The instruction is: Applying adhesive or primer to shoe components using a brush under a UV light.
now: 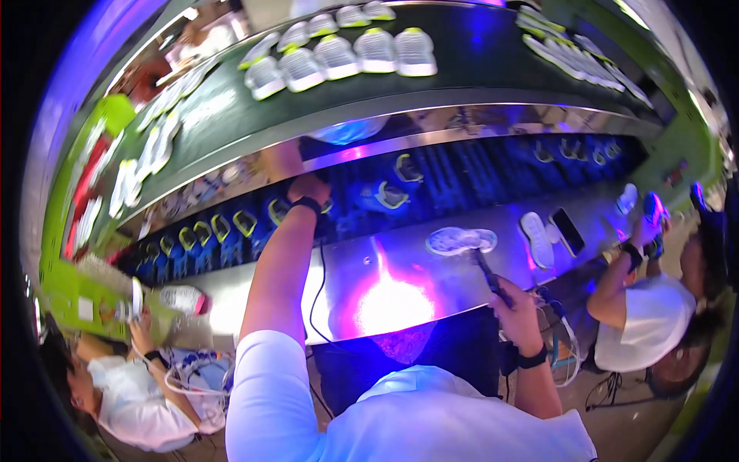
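My left arm stretches forward over the lower row of shoes. My left hand [309,189] is among the dark blue shoe uppers with yellow-green collars, beside one upper [278,211]; its fingers are blurred and partly hidden, so their grip does not show. At the right, my right hand [516,314] is closed round the dark handle of a brush-like tool [485,269]. The tool's far end meets the edge of a white shoe sole [454,242], which lies on the metal bench. Two more uppers, one pale blue [391,195], sit ahead of the bench.
A bright pink-white light patch [394,306] glows on the metal bench [346,262]. Right of the sole lie another white sole [536,240] and a phone [566,232]. A green upper belt [208,108] carries pale soles. Co-workers sit left [131,400] and right [650,319].
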Demonstrator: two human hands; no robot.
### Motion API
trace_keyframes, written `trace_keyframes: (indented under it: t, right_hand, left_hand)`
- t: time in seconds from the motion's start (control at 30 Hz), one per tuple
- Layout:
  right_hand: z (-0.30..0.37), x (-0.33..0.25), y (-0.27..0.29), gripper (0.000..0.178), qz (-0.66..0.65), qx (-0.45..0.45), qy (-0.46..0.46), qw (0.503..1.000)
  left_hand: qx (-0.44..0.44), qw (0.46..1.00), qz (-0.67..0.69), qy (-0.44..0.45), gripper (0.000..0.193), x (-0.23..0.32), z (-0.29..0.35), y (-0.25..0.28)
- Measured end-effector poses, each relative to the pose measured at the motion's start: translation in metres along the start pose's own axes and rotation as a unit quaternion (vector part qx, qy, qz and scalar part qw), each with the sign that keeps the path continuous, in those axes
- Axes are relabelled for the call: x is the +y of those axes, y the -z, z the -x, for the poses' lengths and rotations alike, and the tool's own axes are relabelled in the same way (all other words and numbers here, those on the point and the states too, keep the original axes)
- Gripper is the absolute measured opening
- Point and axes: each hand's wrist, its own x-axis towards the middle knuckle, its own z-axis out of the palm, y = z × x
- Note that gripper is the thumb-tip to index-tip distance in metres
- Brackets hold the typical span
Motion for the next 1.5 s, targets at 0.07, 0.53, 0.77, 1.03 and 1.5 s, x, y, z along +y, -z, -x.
trace_keyframes:
  t: [0.07,0.53,0.77,1.03,1.5]
  right_hand:
    - [0.008,-0.002,-0.001,0.045,-0.015,0.008,0.026,1.0]
    - [-0.007,0.007,-0.025,0.038,-0.131,-0.047,0.067,0.988]
    - [0.016,-0.075,-0.038,0.038,-0.104,-0.135,0.138,0.976]
    - [0.03,-0.068,-0.043,0.039,0.003,-0.107,0.168,0.98]
    - [0.041,-0.057,-0.012,0.038,-0.024,-0.185,0.074,0.98]
  left_hand:
    - [-0.14,0.99,-0.015,-0.013,0.053,-0.021,-0.014,-0.017]
    - [0.018,0.794,0.59,-0.147,0.066,0.034,0.27,0.12]
    - [0.219,0.784,0.371,-0.448,0.051,0.053,0.349,0.151]
    - [0.281,0.762,0.307,-0.496,0.031,0.058,0.369,0.151]
    - [0.23,0.764,0.265,-0.541,0.035,0.063,0.366,0.144]
